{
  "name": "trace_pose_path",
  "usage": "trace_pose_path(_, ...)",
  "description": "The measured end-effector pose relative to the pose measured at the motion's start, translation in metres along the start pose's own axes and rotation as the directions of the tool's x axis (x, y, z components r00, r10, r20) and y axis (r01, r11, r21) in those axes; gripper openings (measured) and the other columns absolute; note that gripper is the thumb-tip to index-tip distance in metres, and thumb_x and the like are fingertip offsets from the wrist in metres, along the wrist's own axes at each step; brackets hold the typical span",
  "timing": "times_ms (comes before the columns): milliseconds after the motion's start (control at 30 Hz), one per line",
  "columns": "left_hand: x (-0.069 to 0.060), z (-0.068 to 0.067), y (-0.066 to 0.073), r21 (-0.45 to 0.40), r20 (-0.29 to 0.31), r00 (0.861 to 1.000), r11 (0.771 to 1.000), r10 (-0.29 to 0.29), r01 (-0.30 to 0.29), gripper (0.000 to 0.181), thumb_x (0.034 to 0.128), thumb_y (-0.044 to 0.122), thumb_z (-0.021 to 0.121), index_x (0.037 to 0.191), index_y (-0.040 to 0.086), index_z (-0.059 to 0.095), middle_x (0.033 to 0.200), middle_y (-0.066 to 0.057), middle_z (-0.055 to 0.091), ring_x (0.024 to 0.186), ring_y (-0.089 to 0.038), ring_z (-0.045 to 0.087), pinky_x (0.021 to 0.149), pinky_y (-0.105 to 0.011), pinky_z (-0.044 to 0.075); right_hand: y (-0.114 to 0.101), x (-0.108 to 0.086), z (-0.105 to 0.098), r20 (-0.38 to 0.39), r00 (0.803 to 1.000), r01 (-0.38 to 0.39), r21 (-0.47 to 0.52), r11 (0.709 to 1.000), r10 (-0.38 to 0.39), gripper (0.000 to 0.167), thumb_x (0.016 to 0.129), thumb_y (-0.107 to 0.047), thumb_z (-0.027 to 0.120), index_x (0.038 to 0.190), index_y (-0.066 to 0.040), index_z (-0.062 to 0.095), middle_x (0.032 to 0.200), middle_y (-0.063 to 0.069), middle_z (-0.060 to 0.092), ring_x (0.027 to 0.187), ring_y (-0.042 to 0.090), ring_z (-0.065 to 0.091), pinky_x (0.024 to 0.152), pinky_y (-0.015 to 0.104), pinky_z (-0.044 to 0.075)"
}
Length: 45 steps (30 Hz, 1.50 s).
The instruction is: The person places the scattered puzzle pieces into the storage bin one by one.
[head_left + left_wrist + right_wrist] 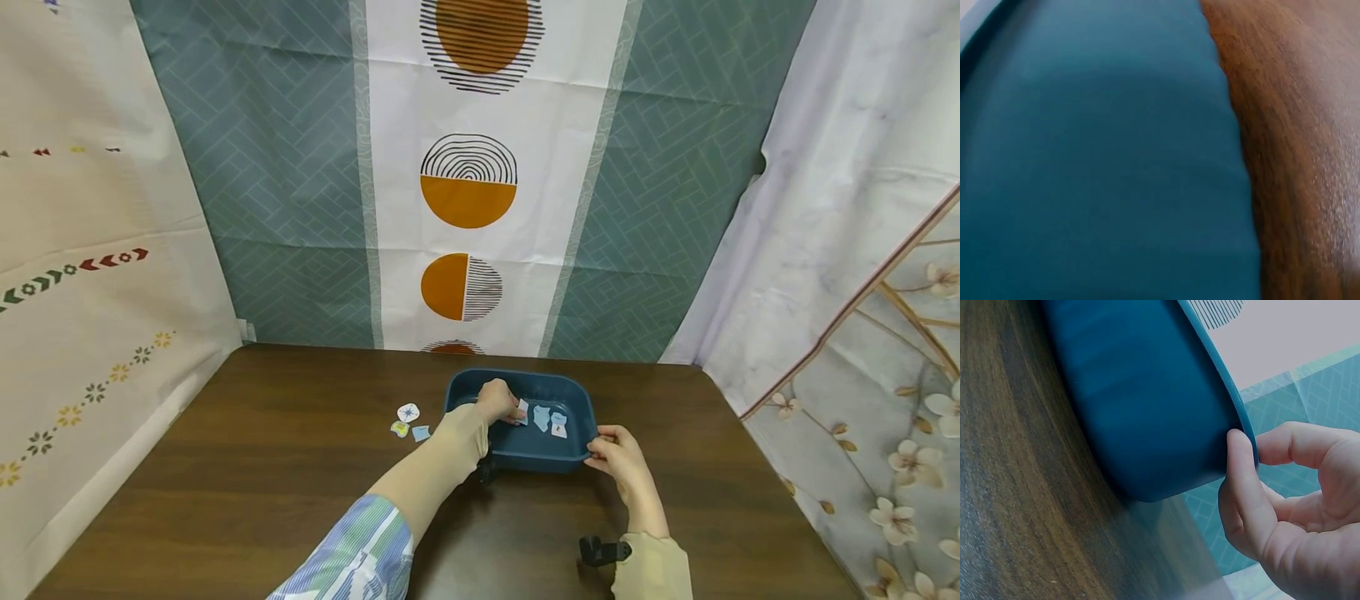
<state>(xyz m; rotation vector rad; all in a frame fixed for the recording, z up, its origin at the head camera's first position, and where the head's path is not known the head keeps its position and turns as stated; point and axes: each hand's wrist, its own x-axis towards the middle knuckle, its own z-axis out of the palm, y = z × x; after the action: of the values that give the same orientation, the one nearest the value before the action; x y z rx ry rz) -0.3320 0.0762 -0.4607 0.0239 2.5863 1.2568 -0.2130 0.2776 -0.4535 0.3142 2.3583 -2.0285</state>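
A dark blue plastic bin (536, 461) stands on the table. My left hand (498, 402) reaches over its near wall and pinches a small white and light-blue paper cutout (523, 407) inside. Just right of those fingers, a light-blue cutout (542, 417) and a white and blue one (558, 425) lie on the bin floor. At the bin's near right corner, my right hand (617, 454) grips the rim between thumb and fingers, plain in the right wrist view (1297, 500). The left wrist view shows only the bin's outer wall (1110, 162), with no hand.
Left of the bin, several small cutouts lie on the brown wooden table (225, 467): a white one with a blue star shape (408, 412), a yellow-green one (400, 429) and a light-blue one (421, 433). Patterned curtains (300, 167) hang behind and at both sides.
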Motion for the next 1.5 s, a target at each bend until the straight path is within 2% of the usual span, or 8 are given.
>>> trace_pose_path(167, 0.001, 0.002, 0.003, 0.067, -0.023, 1.0, 0.998, -0.008, 0.01, 0.024, 0.0743, 0.011, 0.085, 0.091, -0.002, 0.075, 0.089, -0.012, 0.074, 0.062, -0.015, 0.072, 0.09, -0.034, 0.055, 0.0, 0.002, 0.0, -0.001, 1.0, -0.002, 0.0, 1.0, 0.002, 0.045, 0.088, 0.003, 0.053, 0.128, 0.018, 0.038, 0.09, 0.01, 0.053, 0.072, 0.012, 0.053, 0.063, 0.017, 0.055)
trace_pose_path(267, -0.001, 0.002, 0.003, 0.115, -0.033, 0.999, 0.993, -0.018, 0.021, 0.027, 0.074, 0.014, 0.086, 0.092, -0.003, 0.074, 0.083, -0.01, 0.073, 0.061, -0.015, 0.072, 0.097, -0.036, 0.051, 0.001, 0.003, 0.0, 0.001, 1.0, -0.008, 0.0, 1.0, 0.008, 0.046, 0.089, 0.003, 0.053, 0.129, 0.018, 0.037, 0.091, 0.01, 0.053, 0.072, 0.012, 0.053, 0.063, 0.018, 0.055)
trace_pose_path(567, -0.007, 0.003, 0.006, 0.086, -0.041, 0.998, 0.995, -0.039, 0.043, 0.031, 0.0738, 0.015, 0.086, 0.088, -0.007, 0.071, 0.058, -0.007, 0.066, 0.055, -0.016, 0.07, 0.096, -0.035, 0.052, 0.001, 0.002, 0.0, -0.005, 1.0, -0.013, -0.002, 1.0, 0.013, 0.046, 0.088, 0.003, 0.053, 0.129, 0.018, 0.037, 0.091, 0.01, 0.052, 0.072, 0.013, 0.053, 0.062, 0.017, 0.054)
trace_pose_path(733, -0.007, 0.004, 0.006, 0.15, -0.049, 0.998, 0.988, -0.033, 0.04, 0.032, 0.0752, 0.021, 0.086, 0.087, -0.004, 0.071, 0.055, -0.004, 0.064, 0.05, -0.012, 0.067, 0.088, -0.03, 0.055, 0.0, 0.0, 0.001, -0.006, 1.0, -0.006, -0.001, 1.0, 0.006, 0.045, 0.088, 0.004, 0.053, 0.128, 0.018, 0.037, 0.09, 0.01, 0.052, 0.072, 0.012, 0.053, 0.062, 0.017, 0.054)
trace_pose_path(967, -0.008, 0.004, 0.009, 0.217, -0.069, 0.998, 0.976, -0.006, 0.021, 0.03, 0.078, 0.029, 0.083, 0.075, 0.001, 0.072, 0.056, -0.004, 0.064, 0.05, -0.012, 0.066, 0.078, -0.028, 0.056, -0.002, -0.002, 0.001, 0.0, 1.0, -0.004, -0.001, 1.0, 0.004, 0.045, 0.088, 0.004, 0.052, 0.128, 0.018, 0.036, 0.09, 0.01, 0.052, 0.071, 0.012, 0.053, 0.063, 0.017, 0.054)
trace_pose_path(1200, -0.016, -0.001, 0.014, 0.209, -0.033, 0.999, 0.978, -0.012, 0.019, 0.032, 0.079, 0.027, 0.082, 0.086, -0.003, 0.073, 0.06, -0.005, 0.066, 0.054, -0.014, 0.069, 0.075, -0.028, 0.058, -0.003, -0.002, 0.001, -0.003, 1.0, -0.004, -0.002, 1.0, 0.004, 0.045, 0.088, 0.004, 0.052, 0.128, 0.018, 0.037, 0.09, 0.01, 0.052, 0.071, 0.012, 0.052, 0.063, 0.017, 0.054)
trace_pose_path(1333, -0.027, -0.01, 0.017, 0.229, -0.004, 0.999, 0.973, 0.038, -0.036, 0.029, 0.0801, 0.026, 0.082, 0.086, -0.002, 0.075, 0.069, -0.007, 0.071, 0.063, -0.018, 0.072, 0.073, -0.03, 0.059, -0.002, -0.002, 0.001, -0.001, 1.0, -0.002, -0.005, 1.0, 0.002, 0.045, 0.088, 0.004, 0.052, 0.128, 0.018, 0.037, 0.089, 0.01, 0.052, 0.071, 0.012, 0.052, 0.063, 0.017, 0.054)
trace_pose_path(1500, -0.04, -0.022, 0.021, 0.273, 0.015, 0.986, 0.948, 0.167, -0.165, 0.024, 0.0819, 0.023, 0.08, 0.094, 0.003, 0.078, 0.091, -0.009, 0.075, 0.079, -0.023, 0.071, 0.071, -0.034, 0.058, -0.002, -0.001, 0.0, 0.005, 1.0, 0.002, -0.008, 1.0, -0.002, 0.046, 0.089, 0.003, 0.052, 0.129, 0.018, 0.036, 0.092, 0.011, 0.053, 0.073, 0.013, 0.053, 0.064, 0.017, 0.055)
